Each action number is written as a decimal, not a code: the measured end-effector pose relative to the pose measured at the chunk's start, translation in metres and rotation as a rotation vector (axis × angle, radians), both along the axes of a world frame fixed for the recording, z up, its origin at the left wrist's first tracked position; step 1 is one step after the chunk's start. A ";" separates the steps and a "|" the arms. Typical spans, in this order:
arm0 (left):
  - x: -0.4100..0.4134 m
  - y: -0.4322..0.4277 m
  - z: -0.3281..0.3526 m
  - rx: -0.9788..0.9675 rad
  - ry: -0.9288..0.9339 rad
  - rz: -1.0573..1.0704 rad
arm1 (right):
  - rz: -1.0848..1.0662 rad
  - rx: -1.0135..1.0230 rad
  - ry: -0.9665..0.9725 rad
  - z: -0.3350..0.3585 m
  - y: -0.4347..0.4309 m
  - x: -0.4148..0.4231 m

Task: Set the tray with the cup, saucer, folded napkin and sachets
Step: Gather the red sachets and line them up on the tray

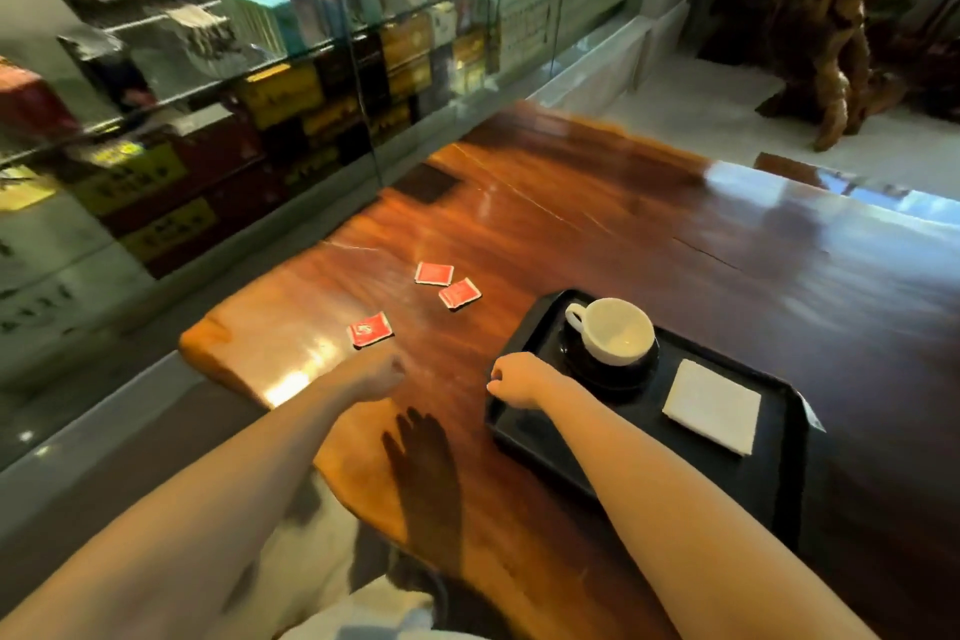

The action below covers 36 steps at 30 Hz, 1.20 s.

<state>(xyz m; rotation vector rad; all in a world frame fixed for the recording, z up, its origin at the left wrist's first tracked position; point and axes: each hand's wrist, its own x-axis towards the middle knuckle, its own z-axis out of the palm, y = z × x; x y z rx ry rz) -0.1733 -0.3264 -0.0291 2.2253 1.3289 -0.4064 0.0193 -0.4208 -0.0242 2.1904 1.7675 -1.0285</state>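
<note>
The black tray sits on the right of the shiny wooden tabletop. On it the white cup stands upright on the dark saucer, and the folded white napkin lies flat just beside them. Three red sachets are not yet on the tray: one sachet lies near the left hand, and the other two sachets lie close together a bit farther off, between the first one and the tray. So the step in hand seems to be the sachets, the last things to be set. The left hand is curled into a loose fist just short of the nearest sachet, and nothing can be seen in its grip. The right hand is curled at the near left rim of the tray; whether the rim is held cannot be told, because the fingers are turned away. Next, the nearest sachet would likely have to be pinched up by its thin edge and carried to a bare part of the tray. The picture is blurred, so the print on the sachets cannot be read. The glass case of boxes behind is smeared too.
</note>
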 end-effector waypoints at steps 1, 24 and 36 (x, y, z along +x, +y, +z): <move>-0.008 0.009 -0.005 0.017 0.003 0.032 | -0.003 0.020 0.001 0.000 0.010 -0.004; -0.034 0.151 -0.098 0.024 -0.182 0.088 | -0.494 0.294 -0.280 -0.093 0.196 -0.010; -0.019 0.176 -0.083 -0.536 -0.597 0.631 | -0.715 0.261 0.040 -0.100 0.201 0.000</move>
